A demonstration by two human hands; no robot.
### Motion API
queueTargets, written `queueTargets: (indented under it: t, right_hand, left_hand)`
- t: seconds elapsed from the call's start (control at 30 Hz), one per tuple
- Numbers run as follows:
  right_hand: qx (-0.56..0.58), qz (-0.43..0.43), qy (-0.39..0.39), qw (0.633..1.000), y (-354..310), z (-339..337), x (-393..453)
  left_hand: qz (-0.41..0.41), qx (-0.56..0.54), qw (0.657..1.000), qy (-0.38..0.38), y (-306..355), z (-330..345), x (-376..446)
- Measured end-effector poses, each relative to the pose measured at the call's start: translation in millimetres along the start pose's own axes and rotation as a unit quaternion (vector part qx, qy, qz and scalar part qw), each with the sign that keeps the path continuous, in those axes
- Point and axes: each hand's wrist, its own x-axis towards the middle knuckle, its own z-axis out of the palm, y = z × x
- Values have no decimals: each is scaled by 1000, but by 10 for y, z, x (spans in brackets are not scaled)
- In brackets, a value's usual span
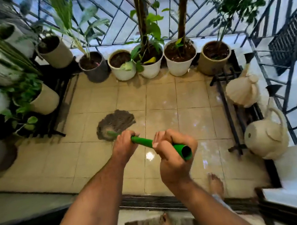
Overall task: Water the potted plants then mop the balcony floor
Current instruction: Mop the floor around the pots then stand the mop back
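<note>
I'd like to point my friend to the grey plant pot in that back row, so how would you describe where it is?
Look along the foot of the balcony railing, where a row of five pots stands on the tiled floor. The grey pot is the leftmost in that row, holding a plant with long narrow leaves. It is the only dark grey one; its row neighbours are white or beige.

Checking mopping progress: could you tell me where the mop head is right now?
The mop head lies on the tiled floor centre-left in the head view, just beyond the left hand.

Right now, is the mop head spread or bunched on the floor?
Spread: the grey mop head fans out flat on the tiled floor.
</note>
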Motion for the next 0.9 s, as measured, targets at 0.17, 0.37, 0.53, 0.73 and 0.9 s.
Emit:
queueTargets:
  t: [0.17,0.37,0.53,0.73,0.9]
  right_hand:
    - [10,86,20,996,-107,29,-218]
    - [5,115,46,992,-295,-119,-266]
    - [3,70,39,997,-479,-479,-439]
    - [-41,-1,56,998,-785,-980,-501]
    - [-79,-30,125,989,-1090,-1548,-414]
  left_hand:
    - [-41,17,999,4,-369,114,-344]
    - [-64,-34,997,32,-343,452,-612]
    - [-62,-56,995,55,21,664,-653]
    - [14,-95,995,43,741,985,-683]
    - [79,-86,993,-2,1560,1312,-716]
